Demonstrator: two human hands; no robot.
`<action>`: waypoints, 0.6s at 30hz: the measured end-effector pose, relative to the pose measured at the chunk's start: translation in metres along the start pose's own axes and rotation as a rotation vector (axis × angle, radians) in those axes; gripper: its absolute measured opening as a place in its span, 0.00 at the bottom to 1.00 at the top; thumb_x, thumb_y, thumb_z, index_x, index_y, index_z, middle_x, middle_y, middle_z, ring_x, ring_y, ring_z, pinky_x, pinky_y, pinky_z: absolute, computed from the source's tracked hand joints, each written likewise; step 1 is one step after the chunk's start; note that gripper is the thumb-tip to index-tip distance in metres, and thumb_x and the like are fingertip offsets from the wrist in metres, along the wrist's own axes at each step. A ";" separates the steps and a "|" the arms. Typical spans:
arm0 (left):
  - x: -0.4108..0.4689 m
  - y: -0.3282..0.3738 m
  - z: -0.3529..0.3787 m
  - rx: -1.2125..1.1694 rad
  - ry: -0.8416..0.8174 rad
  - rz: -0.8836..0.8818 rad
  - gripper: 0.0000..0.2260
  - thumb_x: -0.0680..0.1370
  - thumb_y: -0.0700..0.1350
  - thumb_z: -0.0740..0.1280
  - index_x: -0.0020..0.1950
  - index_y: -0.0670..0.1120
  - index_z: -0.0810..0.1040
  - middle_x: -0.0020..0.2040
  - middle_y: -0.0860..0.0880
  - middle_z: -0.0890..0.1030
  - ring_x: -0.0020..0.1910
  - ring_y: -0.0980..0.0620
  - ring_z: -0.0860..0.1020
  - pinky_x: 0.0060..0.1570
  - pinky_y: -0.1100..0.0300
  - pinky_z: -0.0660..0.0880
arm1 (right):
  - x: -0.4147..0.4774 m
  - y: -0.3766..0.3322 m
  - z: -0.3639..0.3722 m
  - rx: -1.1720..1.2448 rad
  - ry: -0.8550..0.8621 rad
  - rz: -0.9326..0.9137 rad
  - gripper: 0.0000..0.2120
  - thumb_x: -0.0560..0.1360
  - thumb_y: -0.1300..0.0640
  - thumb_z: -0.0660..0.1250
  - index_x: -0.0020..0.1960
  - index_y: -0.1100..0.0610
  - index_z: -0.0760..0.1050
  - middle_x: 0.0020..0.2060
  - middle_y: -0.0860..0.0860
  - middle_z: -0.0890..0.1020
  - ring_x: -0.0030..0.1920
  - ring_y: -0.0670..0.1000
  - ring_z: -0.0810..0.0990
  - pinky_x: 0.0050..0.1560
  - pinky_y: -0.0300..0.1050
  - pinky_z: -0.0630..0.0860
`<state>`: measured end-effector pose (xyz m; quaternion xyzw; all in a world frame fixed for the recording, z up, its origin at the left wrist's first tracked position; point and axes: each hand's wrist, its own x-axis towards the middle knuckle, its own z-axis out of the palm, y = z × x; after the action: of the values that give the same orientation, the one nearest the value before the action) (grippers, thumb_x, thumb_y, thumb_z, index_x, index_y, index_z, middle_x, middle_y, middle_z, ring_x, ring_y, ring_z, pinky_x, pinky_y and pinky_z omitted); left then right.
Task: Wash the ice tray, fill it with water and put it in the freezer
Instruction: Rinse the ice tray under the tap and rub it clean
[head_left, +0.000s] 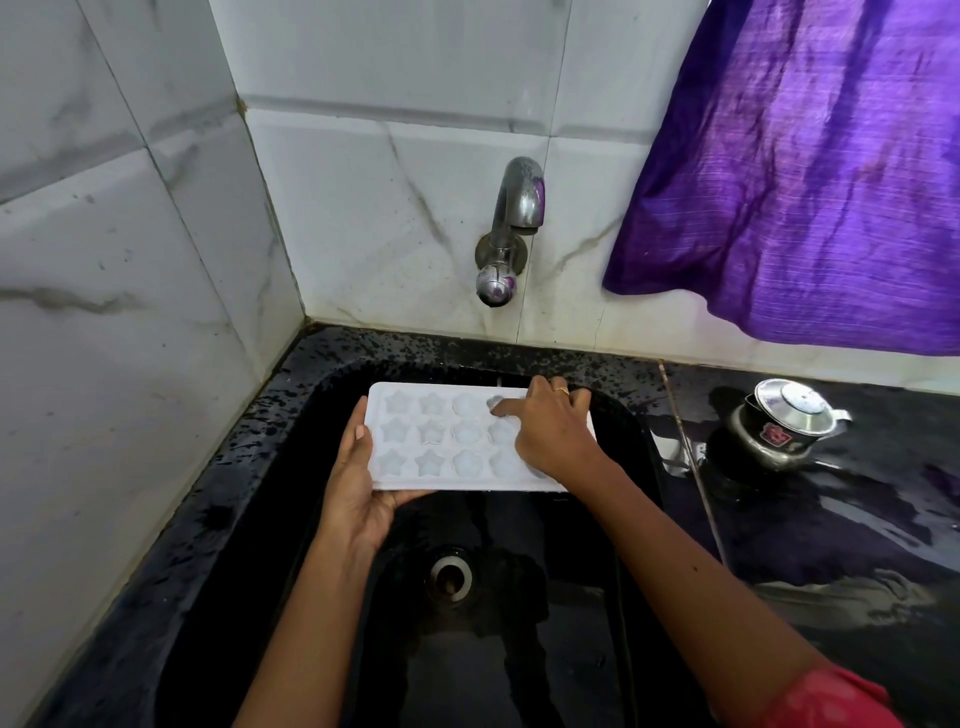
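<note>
Her left hand (358, 483) grips the near-left corner of the white ice tray (431, 441), palm under it and thumb laid along the top edge, so the tray stays level and steady over the black sink (291, 519); that looks done so any rinse water falls into the basin and not on the counter (831, 545). The right hand (550, 431) comes in from the right over the tray's other end, wrist bent down, forefinger straight and pressed into a back-row mould as if rubbing it clean; the other fingers bend over the far rim, and I can't tell whether they hook it or only rest there. The tray sits below the wall tap (511, 228), and I see no water running. A lidded steel pot (784, 421) stands on the counter, under a hanging purple cloth (805, 182)
</note>
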<state>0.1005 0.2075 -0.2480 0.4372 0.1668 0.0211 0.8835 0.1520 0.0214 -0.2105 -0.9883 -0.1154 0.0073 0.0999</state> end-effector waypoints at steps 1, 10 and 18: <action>0.000 0.000 -0.001 -0.005 -0.002 0.000 0.14 0.82 0.50 0.55 0.67 0.56 0.70 0.56 0.53 0.80 0.50 0.49 0.81 0.32 0.47 0.80 | -0.001 0.000 0.001 -0.011 0.005 -0.002 0.31 0.73 0.69 0.53 0.66 0.39 0.69 0.53 0.53 0.68 0.59 0.56 0.63 0.53 0.50 0.52; 0.003 -0.003 -0.003 -0.002 -0.024 0.005 0.15 0.82 0.51 0.55 0.68 0.56 0.70 0.56 0.53 0.81 0.50 0.50 0.82 0.33 0.47 0.80 | 0.001 0.000 0.002 -0.058 0.052 0.017 0.27 0.74 0.66 0.55 0.64 0.41 0.71 0.57 0.54 0.69 0.61 0.57 0.63 0.57 0.52 0.55; 0.005 -0.003 -0.001 -0.017 -0.007 -0.004 0.15 0.82 0.51 0.57 0.68 0.56 0.70 0.57 0.53 0.81 0.51 0.49 0.82 0.34 0.45 0.80 | 0.001 0.000 -0.001 -0.036 0.047 0.013 0.28 0.73 0.68 0.54 0.64 0.41 0.71 0.56 0.54 0.69 0.60 0.56 0.63 0.54 0.50 0.52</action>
<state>0.1044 0.2070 -0.2521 0.4293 0.1643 0.0192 0.8879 0.1533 0.0211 -0.2100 -0.9905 -0.1069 -0.0173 0.0849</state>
